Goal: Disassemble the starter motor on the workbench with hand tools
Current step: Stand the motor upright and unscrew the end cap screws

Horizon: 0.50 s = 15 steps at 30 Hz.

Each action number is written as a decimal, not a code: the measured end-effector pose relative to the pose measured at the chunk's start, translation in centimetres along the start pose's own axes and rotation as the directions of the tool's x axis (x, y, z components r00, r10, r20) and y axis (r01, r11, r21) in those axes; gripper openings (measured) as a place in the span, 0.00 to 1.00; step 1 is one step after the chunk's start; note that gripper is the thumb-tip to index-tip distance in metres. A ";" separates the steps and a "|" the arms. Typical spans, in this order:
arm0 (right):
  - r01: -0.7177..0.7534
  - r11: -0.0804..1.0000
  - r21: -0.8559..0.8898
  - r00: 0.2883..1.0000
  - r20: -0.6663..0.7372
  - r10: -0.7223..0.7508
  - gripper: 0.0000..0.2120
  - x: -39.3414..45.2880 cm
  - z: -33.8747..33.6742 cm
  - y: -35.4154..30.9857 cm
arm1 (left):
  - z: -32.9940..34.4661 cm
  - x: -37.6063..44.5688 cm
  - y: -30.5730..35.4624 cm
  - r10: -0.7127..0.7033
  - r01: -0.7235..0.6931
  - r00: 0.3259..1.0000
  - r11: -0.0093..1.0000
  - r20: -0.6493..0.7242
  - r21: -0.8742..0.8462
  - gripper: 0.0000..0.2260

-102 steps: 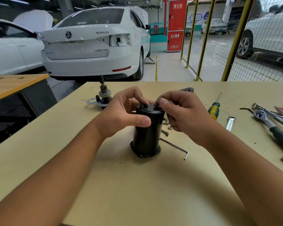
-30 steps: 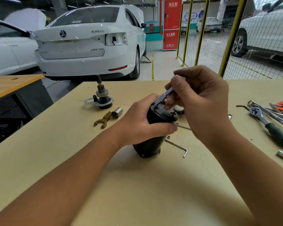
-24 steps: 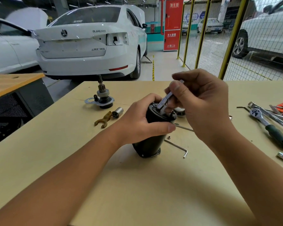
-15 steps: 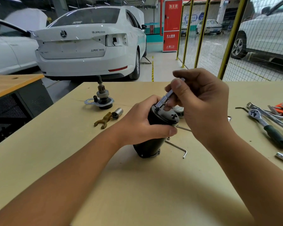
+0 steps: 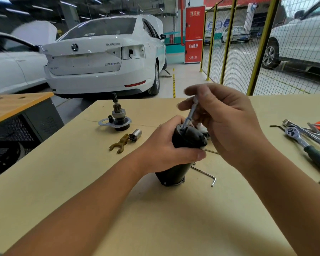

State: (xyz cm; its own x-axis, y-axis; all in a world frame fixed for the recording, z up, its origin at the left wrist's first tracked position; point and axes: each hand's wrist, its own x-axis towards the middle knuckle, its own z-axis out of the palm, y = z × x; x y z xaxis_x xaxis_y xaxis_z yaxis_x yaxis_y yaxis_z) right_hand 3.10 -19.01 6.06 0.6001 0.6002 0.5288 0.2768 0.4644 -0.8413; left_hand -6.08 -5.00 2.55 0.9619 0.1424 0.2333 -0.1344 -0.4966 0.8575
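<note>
Workbench (image 5: 174, 228) carried the black motor housing (image 5: 175, 174), standing on its base and tilted – left hand (image 5: 166, 150) wrapped round its upper body; right hand (image 5: 227, 122) pinched a slim metal bolt (image 5: 191, 113), tip at the housing's top cap – hex key (image 5: 205, 174) lay just beside the base

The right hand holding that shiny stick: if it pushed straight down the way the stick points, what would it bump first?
The right hand pinches a thin metal tool angled down-left. Its tip appears to sit already at the black motor housing top, so it would meet the housing first, close beside the left hand.
</note>
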 end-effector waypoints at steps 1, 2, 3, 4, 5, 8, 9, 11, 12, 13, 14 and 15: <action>-0.038 0.999 0.016 0.999 -0.025 0.038 0.09 0.2 0.1 -0.1 | 0.1 0.0 0.0 0.001 -0.001 1.000 1.000 -0.008 0.008 0.27; -0.080 0.996 0.041 0.995 -0.054 0.082 0.09 0.2 0.2 -0.2 | 0.3 0.0 0.1 -0.001 0.002 1.000 1.000 -0.022 0.011 0.26; -0.128 0.988 0.089 0.988 -0.081 0.135 0.09 0.3 0.4 -0.5 | 0.5 0.0 0.1 -0.003 0.004 0.999 1.000 -0.049 0.010 0.25; -0.173 0.972 0.161 0.976 -0.106 0.191 0.09 0.6 0.6 -0.8 | 0.7 0.2 0.1 -0.007 0.008 0.996 1.000 -0.086 0.010 0.24; -0.220 0.945 0.242 0.957 -0.132 0.257 0.09 0.9 0.9 -1.1 | 1.0 0.3 0.2 -0.023 0.024 0.992 1.000 -0.122 0.012 0.24; -0.326 0.851 0.412 0.873 -0.215 0.438 0.09 2.0 2.0 -2.0 | 2.1 0.6 0.5 -0.084 0.105 0.977 0.989 -0.196 0.100 0.25; -0.363 0.822 0.438 0.843 -0.222 0.491 0.10 2.4 2.3 -2.3 | 2.3 0.7 0.6 -0.102 0.133 0.970 0.982 -0.219 0.132 0.25; -0.418 0.799 0.432 0.816 -0.208 0.540 0.18 2.8 2.9 -2.6 | 2.6 0.5 0.5 -0.123 0.166 0.959 0.974 -0.257 0.153 0.25; -0.417 0.811 0.410 0.819 -0.216 0.531 0.21 2.8 3.1 -2.7 | 2.6 0.4 0.5 -0.119 0.163 0.957 0.975 -0.265 0.151 0.26; -0.408 0.828 0.385 0.824 -0.236 0.515 0.24 2.8 3.4 -2.7 | 2.6 0.3 0.5 -0.109 0.154 0.958 0.975 -0.264 0.159 0.25; -0.399 0.842 0.363 0.826 -0.256 0.502 0.26 2.7 3.6 -2.7 | 2.6 0.2 0.5 -0.094 0.141 0.962 0.974 -0.256 0.175 0.25; -0.393 0.850 0.350 0.829 -0.264 0.492 0.27 2.7 3.8 -2.7 | 2.6 0.1 0.5 -0.085 0.134 0.964 0.973 -0.250 0.188 0.24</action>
State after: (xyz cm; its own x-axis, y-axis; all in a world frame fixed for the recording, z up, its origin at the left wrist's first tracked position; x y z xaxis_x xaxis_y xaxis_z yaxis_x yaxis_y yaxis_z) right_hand 1.10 -16.19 10.20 0.8323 0.5542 -0.0056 -0.2635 0.3868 -0.8837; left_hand -5.41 -7.47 1.82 0.8796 0.3936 0.2671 0.0428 -0.6248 0.7796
